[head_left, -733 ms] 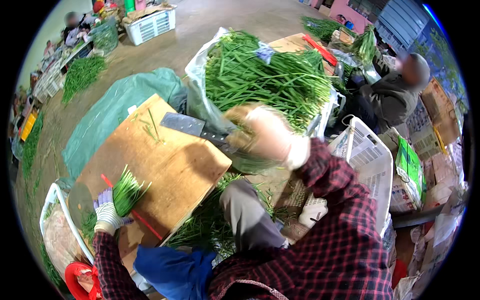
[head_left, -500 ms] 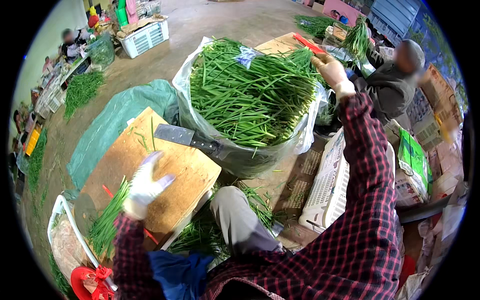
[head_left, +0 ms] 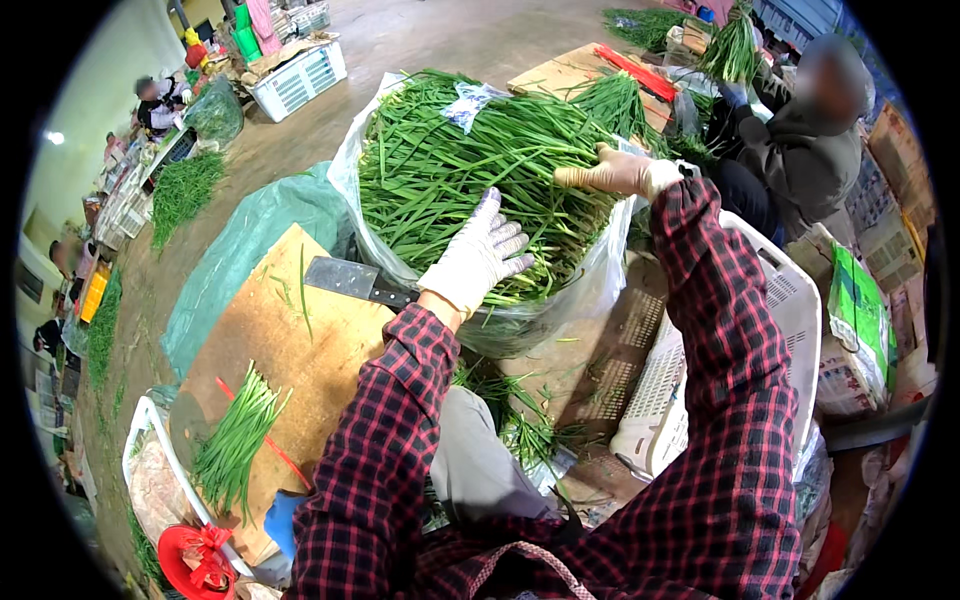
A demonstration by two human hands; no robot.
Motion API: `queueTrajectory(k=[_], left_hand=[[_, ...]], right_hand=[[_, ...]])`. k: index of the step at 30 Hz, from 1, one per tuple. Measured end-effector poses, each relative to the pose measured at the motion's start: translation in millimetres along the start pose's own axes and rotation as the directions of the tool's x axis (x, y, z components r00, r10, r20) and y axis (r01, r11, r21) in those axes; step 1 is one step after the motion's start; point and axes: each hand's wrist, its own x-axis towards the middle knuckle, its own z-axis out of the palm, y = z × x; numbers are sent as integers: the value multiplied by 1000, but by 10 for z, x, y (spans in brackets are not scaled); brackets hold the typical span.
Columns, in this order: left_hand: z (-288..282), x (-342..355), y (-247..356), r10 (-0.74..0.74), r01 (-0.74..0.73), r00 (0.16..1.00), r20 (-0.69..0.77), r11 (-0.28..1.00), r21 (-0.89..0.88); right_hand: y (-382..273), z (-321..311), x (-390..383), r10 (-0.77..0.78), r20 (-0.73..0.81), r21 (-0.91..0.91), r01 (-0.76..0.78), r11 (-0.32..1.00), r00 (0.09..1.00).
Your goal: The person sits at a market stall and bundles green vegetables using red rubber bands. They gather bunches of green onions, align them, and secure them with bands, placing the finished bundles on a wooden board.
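Observation:
A big heap of green garlic chives (head_left: 450, 180) fills a basket lined with a clear plastic bag (head_left: 345, 170). My left hand (head_left: 482, 250), in a pale glove, lies on the front of the heap with fingers spread. My right hand (head_left: 618, 172), also gloved, is at the heap's right side, thumb and fingers apart, nothing visibly gripped. On a wooden board (head_left: 335, 345) at the left rests a cleaver (head_left: 342, 276), its handle toward the basket. A small bunch of chives (head_left: 240, 435) lies across a red strip (head_left: 288, 462) on that board.
Red strips (head_left: 640, 75) lie on another board (head_left: 560, 75) behind the basket. A white crate (head_left: 650, 420) stands to my right. A co-worker (head_left: 810, 150) sits at the far right beside a chive bunch (head_left: 735, 50). Green sheeting (head_left: 250, 240) covers floor at the left.
My left hand has moved from above the board up and right onto the heap. My right hand has come down from the red strips to the heap's right side.

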Motion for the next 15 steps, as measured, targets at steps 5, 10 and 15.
queueTrajectory(k=[5, 10, 15], left_hand=[[109, -4, -12, -4, 2, 1000, 13, 992, 124], [142, 7, -45, -8, 0, 998, 62, 992, 127], [15, -31, 4, -94, 96, 992, 87, 995, -10]], right_hand=[[154, 499, 31, 20, -264, -242, -86, 967, 964], [454, 347, 152, -91, -360, -110, 54, 992, 929], [-60, -161, 41, 49, -129, -31, -54, 998, 990]])
